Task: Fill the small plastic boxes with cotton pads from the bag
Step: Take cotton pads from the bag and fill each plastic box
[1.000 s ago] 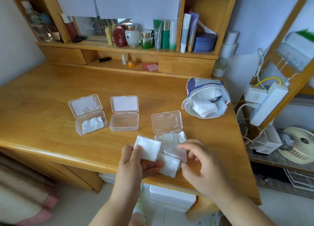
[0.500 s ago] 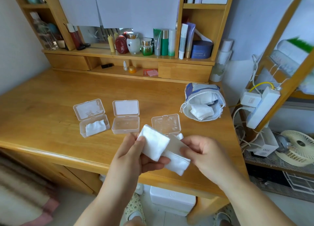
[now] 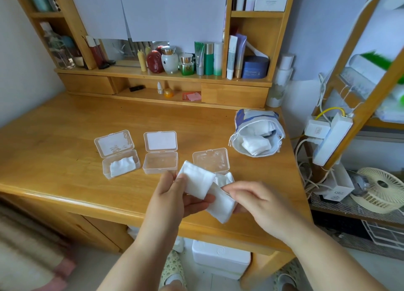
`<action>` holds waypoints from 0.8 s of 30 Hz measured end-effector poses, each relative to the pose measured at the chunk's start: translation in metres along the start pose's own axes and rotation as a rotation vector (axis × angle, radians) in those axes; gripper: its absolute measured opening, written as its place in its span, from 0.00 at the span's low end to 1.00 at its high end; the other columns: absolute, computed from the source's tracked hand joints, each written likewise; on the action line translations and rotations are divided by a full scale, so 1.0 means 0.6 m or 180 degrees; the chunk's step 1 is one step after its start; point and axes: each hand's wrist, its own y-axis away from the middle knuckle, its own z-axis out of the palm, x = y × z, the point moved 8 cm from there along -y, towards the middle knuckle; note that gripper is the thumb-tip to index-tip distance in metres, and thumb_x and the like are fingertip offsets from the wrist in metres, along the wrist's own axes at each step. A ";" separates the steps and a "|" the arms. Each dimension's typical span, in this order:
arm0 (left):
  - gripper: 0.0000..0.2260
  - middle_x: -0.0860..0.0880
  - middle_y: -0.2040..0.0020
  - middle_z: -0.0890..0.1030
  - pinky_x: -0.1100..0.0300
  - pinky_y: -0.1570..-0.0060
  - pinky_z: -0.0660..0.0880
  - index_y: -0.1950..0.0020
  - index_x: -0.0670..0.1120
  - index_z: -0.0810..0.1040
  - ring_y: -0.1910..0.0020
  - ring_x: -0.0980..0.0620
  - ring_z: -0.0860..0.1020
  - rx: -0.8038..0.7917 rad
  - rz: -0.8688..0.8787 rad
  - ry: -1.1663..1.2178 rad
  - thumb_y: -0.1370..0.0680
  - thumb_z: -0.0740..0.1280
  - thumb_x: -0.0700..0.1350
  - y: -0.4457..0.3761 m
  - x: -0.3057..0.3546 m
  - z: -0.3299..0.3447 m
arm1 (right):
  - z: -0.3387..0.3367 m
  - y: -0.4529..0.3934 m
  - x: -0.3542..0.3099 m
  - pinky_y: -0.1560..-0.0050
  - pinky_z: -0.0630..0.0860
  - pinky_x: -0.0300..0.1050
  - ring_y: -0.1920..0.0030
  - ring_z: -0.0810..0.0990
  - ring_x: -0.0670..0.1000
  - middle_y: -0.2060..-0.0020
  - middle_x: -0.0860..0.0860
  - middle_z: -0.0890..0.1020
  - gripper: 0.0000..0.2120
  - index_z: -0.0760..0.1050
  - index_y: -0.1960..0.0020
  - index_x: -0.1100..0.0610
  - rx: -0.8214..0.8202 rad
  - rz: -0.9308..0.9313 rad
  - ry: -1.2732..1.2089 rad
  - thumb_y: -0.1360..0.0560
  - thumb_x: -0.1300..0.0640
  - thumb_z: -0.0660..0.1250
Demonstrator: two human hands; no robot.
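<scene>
Three small clear plastic boxes stand open on the wooden desk (image 3: 65, 142). The left box (image 3: 121, 166) holds white cotton pads, the middle box (image 3: 160, 164) looks empty, and the right box (image 3: 211, 160) has pads in its base, partly hidden behind my hands. My left hand (image 3: 175, 197) pinches a white cotton pad (image 3: 196, 182) above the desk's front edge. My right hand (image 3: 260, 205) grips another stack of pads (image 3: 220, 206) right beside it. The open drawstring bag (image 3: 255, 135) of cotton pads lies at the desk's right.
A wooden shelf unit (image 3: 166, 78) with cosmetics bottles lines the back of the desk. Power strips (image 3: 330, 137) and cables hang off the right edge, with a small fan (image 3: 380, 190) below. A white storage box (image 3: 220, 258) sits under the desk.
Both hands lifted the pads up off the right box and brought them together above the desk's front edge; the left hand's pad now overlaps the right hand's stack.
</scene>
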 end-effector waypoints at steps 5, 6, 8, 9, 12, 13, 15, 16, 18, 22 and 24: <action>0.08 0.39 0.60 0.84 0.56 0.69 0.80 0.47 0.38 0.70 0.62 0.38 0.84 -0.0072 -0.0041 0.0098 0.17 0.55 0.41 0.002 -0.005 0.009 | 0.011 0.004 0.003 0.69 0.66 0.37 0.71 0.71 0.42 0.72 0.48 0.78 0.07 0.77 0.60 0.51 -0.0079 -0.0171 0.0477 0.27 0.49 0.67; 0.08 0.40 0.59 0.85 0.56 0.69 0.80 0.47 0.38 0.71 0.61 0.38 0.84 -0.0106 -0.0017 0.0130 0.17 0.55 0.41 0.003 -0.004 0.010 | 0.008 0.003 0.006 0.70 0.62 0.36 0.73 0.67 0.42 0.74 0.48 0.74 0.07 0.75 0.62 0.53 0.0011 -0.0175 0.0627 0.25 0.52 0.67; 0.08 0.40 0.59 0.84 0.55 0.68 0.80 0.47 0.38 0.71 0.62 0.39 0.84 -0.0220 -0.0011 0.0191 0.18 0.55 0.41 0.005 -0.006 0.014 | 0.006 0.002 0.012 0.69 0.61 0.39 0.71 0.67 0.44 0.72 0.55 0.74 0.08 0.75 0.61 0.55 0.0019 -0.0120 0.0757 0.23 0.55 0.64; 0.09 0.39 0.58 0.84 0.55 0.69 0.80 0.47 0.38 0.72 0.64 0.40 0.83 -0.0303 -0.0069 0.0224 0.18 0.55 0.41 0.006 -0.009 0.017 | 0.006 0.001 0.015 0.68 0.63 0.41 0.70 0.68 0.45 0.69 0.57 0.76 0.08 0.77 0.59 0.56 -0.0026 -0.0061 0.0739 0.23 0.55 0.64; 0.10 0.38 0.54 0.84 0.54 0.65 0.81 0.45 0.37 0.72 0.60 0.40 0.84 -0.0510 -0.0292 0.0523 0.18 0.54 0.41 0.005 -0.019 0.028 | 0.004 -0.001 0.024 0.67 0.67 0.49 0.69 0.73 0.51 0.68 0.55 0.78 0.08 0.77 0.55 0.56 -0.0143 0.0059 0.0642 0.22 0.54 0.63; 0.11 0.38 0.53 0.84 0.53 0.62 0.82 0.45 0.35 0.72 0.57 0.39 0.84 -0.0546 -0.0339 0.0690 0.18 0.54 0.40 0.002 -0.021 0.031 | 0.002 -0.002 0.026 0.65 0.71 0.51 0.66 0.76 0.53 0.66 0.54 0.80 0.06 0.78 0.54 0.54 -0.0131 0.0108 0.0571 0.23 0.53 0.64; 0.12 0.37 0.50 0.83 0.53 0.62 0.82 0.43 0.34 0.72 0.54 0.39 0.83 -0.0597 -0.0447 0.1012 0.18 0.54 0.40 -0.004 -0.025 0.037 | 0.000 -0.002 0.032 0.61 0.76 0.49 0.62 0.81 0.52 0.62 0.51 0.83 0.04 0.78 0.52 0.50 -0.0055 0.0181 0.0411 0.27 0.52 0.67; 0.13 0.37 0.48 0.83 0.54 0.62 0.81 0.43 0.33 0.73 0.53 0.39 0.83 -0.0614 -0.0492 0.1161 0.18 0.54 0.40 -0.008 -0.027 0.040 | -0.001 -0.002 0.038 0.60 0.77 0.47 0.62 0.82 0.49 0.62 0.50 0.83 0.05 0.78 0.52 0.49 0.0003 0.0220 0.0320 0.28 0.52 0.68; 0.13 0.36 0.46 0.82 0.55 0.63 0.81 0.42 0.32 0.73 0.52 0.38 0.83 -0.0558 -0.0473 0.1409 0.18 0.55 0.40 -0.020 -0.030 0.042 | -0.010 -0.004 0.057 0.62 0.77 0.42 0.65 0.81 0.45 0.65 0.47 0.84 0.03 0.79 0.54 0.47 0.0245 0.0387 0.0070 0.27 0.54 0.69; 0.10 0.42 0.52 0.84 0.55 0.62 0.81 0.47 0.38 0.75 0.53 0.44 0.84 -0.0024 0.0104 0.1175 0.18 0.55 0.40 -0.048 -0.029 0.003 | -0.063 -0.019 0.100 0.69 0.73 0.34 0.73 0.76 0.41 0.75 0.45 0.79 0.03 0.79 0.55 0.49 0.0940 0.0804 -0.0339 0.26 0.56 0.69; 0.10 0.47 0.55 0.85 0.57 0.60 0.79 0.53 0.44 0.78 0.54 0.50 0.83 0.0237 0.0304 0.0735 0.18 0.57 0.41 -0.058 -0.029 -0.027 | -0.081 -0.044 0.097 0.71 0.70 0.32 0.75 0.73 0.40 0.77 0.44 0.78 0.05 0.79 0.54 0.50 0.1009 0.0736 -0.0415 0.26 0.59 0.69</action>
